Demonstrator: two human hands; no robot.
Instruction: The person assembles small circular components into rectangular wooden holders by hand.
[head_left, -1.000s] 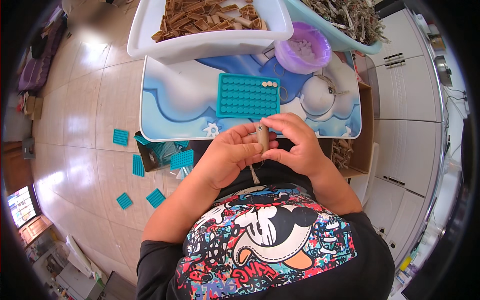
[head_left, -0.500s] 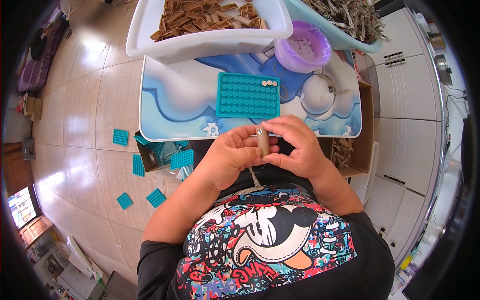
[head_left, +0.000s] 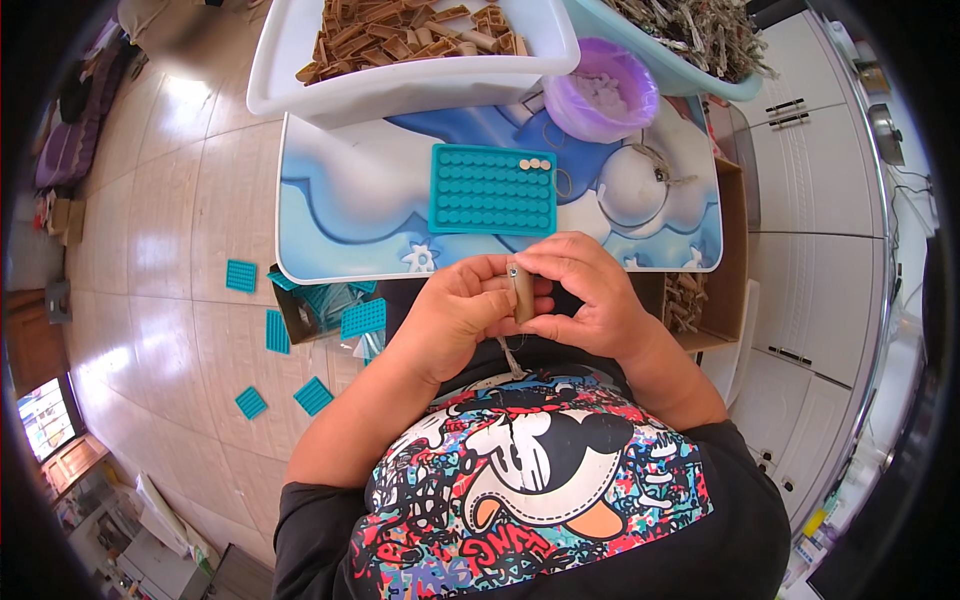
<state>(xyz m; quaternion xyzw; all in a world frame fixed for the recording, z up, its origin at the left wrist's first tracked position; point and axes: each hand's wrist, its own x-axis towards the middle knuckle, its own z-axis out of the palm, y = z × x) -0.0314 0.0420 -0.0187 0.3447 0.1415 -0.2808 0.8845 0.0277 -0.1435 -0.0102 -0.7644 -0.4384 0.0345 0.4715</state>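
Just off the table's near edge, both hands hold a small tan, rounded piece (head_left: 523, 298) upright. At its top sits a tiny metal-looking bit, too small to make out. My left hand (head_left: 458, 312) grips the piece from the left, fingers behind it and thumb on its side. Fingertips of my right hand (head_left: 592, 296) pinch its top and its lower right side. A thin cord (head_left: 510, 355) hangs below the hands. Beyond them a teal tray (head_left: 490, 228) with rows of round hollows lies on the table; three small cream discs (head_left: 535, 164) sit at its upper right.
Behind the tray stand a white bin (head_left: 420, 88) of brown pieces, a purple-lined bucket (head_left: 640, 105) with whitish lumps, and a pale green tub (head_left: 735, 92) of grey-brown bundles. A white ball shape (head_left: 632, 190) shows at right. Teal trays (head_left: 312, 396) lie on the floor at left.
The tan piece has shifted slightly down and left, with both hands still around it. The table scene has moved a little left in view.
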